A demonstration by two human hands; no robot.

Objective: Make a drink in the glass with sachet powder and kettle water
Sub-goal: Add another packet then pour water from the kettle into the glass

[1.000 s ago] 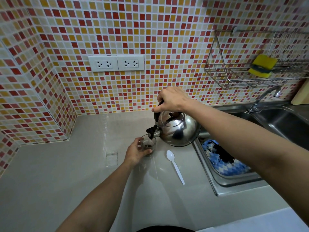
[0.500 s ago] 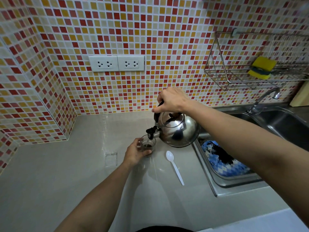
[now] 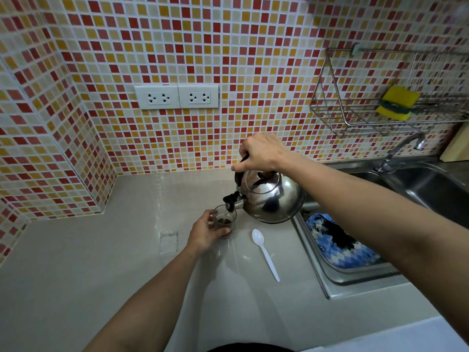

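Wall tiles red, orange, cream mosaic. Kettle shiny silver, black handle. Spoon white. Sponge yellow-green. Cloth blue-white-black. Counter grey. Sockets white.

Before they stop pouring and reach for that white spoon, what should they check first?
1. Left hand steadying the glass: ok.
2. Right hand gripping the kettle handle: ok.
3. Spout over the glass mouth: ok.
4. Dark liquid level below the rim: ok.
5. Spoon on the counter, clear of the glass: ok.
6. Powder fully dissolved: cannot tell.
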